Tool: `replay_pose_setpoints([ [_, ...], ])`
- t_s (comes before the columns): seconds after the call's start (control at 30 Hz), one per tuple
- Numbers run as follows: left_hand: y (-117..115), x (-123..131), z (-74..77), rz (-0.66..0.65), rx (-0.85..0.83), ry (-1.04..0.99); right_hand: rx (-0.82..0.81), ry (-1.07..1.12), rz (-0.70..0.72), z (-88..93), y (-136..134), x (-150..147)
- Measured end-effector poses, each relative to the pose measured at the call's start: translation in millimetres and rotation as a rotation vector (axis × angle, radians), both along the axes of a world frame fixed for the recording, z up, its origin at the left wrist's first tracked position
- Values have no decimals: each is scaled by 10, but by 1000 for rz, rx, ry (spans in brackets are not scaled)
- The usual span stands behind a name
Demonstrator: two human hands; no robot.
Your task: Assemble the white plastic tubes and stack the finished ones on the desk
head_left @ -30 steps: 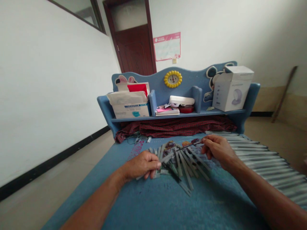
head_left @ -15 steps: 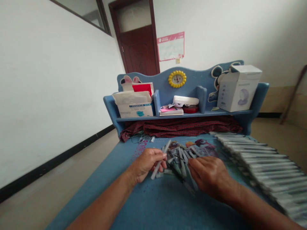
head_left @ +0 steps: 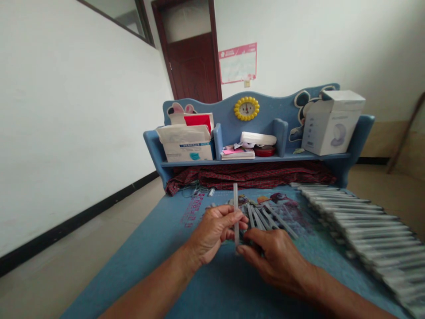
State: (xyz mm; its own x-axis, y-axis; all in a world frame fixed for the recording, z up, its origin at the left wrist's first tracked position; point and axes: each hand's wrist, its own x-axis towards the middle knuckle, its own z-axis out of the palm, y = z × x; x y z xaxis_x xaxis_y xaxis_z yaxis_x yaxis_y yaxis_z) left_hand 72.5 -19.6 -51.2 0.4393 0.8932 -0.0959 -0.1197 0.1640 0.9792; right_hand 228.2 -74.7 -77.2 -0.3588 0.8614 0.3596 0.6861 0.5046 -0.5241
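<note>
While hands point(head_left: 212, 232) touch a strip point(head_left: 235, 197), a box point(head_left: 187, 153) holds something red point(head_left: 198, 119).

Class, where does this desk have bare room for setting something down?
Free: blue desk between left forearm and right forearm; from left forearm to desk's left edge. Crowded: loose sticks beyond right hand; stacked rods far right.

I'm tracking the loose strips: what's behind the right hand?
Beyond the right hand, pale strips lie fanned on the tabletop. The hand covers some near ends; anything beneath its palm is hidden.
</note>
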Motion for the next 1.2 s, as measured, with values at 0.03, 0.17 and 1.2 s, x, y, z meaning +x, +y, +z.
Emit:
replay_pose_setpoints([
  [0.03,-10,8,-3,-2,7,5,-19,13,-9,0,2,-7],
  [0.17,-31,38,-23,21,12,11,-59,22,-40,-22,11,-17],
  [1.2,7,65,272,190,82,53,88,-105,-143,400,106,-62],
])
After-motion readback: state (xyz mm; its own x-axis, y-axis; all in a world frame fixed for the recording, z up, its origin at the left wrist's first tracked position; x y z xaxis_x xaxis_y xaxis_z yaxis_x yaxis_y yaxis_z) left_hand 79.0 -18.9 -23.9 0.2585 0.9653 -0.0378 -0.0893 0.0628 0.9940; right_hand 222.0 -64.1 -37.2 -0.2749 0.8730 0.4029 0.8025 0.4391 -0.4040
